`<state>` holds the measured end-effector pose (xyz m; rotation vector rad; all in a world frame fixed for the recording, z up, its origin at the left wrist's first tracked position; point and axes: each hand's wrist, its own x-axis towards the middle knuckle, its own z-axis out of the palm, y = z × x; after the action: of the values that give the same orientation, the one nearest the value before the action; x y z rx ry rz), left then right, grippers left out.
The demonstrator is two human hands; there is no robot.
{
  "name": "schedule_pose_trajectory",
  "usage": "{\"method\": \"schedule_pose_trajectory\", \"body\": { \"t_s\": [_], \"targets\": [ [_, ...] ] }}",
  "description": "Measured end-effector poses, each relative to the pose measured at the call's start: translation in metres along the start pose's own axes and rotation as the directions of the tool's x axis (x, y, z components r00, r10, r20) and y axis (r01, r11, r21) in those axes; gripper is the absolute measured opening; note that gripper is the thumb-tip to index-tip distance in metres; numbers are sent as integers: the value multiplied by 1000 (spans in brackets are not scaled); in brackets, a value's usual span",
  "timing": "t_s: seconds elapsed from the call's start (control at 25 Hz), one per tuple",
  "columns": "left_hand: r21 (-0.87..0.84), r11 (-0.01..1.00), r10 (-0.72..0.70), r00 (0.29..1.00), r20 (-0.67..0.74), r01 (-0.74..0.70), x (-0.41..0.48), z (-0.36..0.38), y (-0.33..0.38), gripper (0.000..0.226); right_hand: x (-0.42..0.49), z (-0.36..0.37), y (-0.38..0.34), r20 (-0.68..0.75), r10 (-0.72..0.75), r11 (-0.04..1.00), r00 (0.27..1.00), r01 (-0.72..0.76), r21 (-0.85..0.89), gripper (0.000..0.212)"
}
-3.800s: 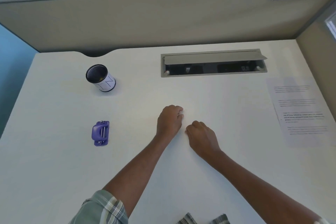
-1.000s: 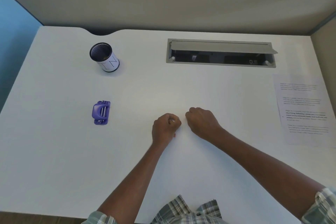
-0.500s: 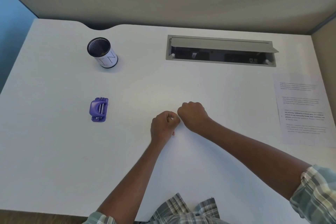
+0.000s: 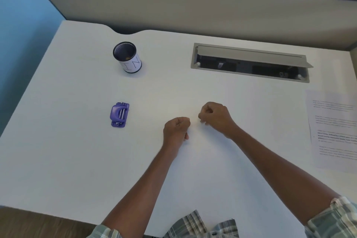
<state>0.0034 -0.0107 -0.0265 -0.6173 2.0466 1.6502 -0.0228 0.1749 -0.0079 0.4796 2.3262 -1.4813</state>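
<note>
Both my hands rest as fists on the white desk (image 4: 77,160), near its middle. My left hand (image 4: 176,128) has its fingers curled under, knuckles up, and I see nothing in it. My right hand (image 4: 215,117) lies just right of it and a little farther back, fingers curled with the thumb against them; nothing shows between them. A small gap separates the two fists. A small purple hole punch (image 4: 119,114) lies flat on the desk, well left of my left hand.
A black mesh pen cup (image 4: 127,57) with a white label stands at the back left. A grey cable hatch (image 4: 251,63) with its lid raised is set into the desk at the back. A printed sheet (image 4: 334,131) lies at the right edge. Beige partition walls close the back and right.
The two fists touched half a second ago and now sit slightly apart. My right hand has turned a little, showing its thumb side. The punch and cup have not moved.
</note>
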Motion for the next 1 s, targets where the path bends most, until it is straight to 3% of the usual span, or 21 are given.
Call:
{"method": "schedule_pose_trajectory", "body": {
  "t_s": [0.08,0.2,0.36,0.52,0.68,0.76,1.0],
  "targets": [
    [-44,999,23,999,-29,-24,8,-16,13,28,13,1,-18,36,11,981,999,-18,191,8],
    [-100,991,76,994,-84,-85,22,-46,42,21,36,8,-53,102,-40,974,994,17,224,12],
    [-126,978,142,973,-183,-166,44,-87,86,13,64,29,-114,137,-143,975,980,116,190,10],
    [-79,963,226,934,-276,-257,69,-135,132,27,90,56,-181,83,-254,964,964,245,105,9],
    [-22,946,296,892,-341,-322,101,-175,164,25,120,80,-227,47,-322,946,946,319,50,6],
    [0,946,303,885,-355,-324,118,-185,171,20,135,91,-241,50,-352,936,935,353,0,8],
    [153,951,306,889,-340,-268,155,-200,176,33,173,117,-255,29,-368,918,929,368,-146,13]
  ]
}}
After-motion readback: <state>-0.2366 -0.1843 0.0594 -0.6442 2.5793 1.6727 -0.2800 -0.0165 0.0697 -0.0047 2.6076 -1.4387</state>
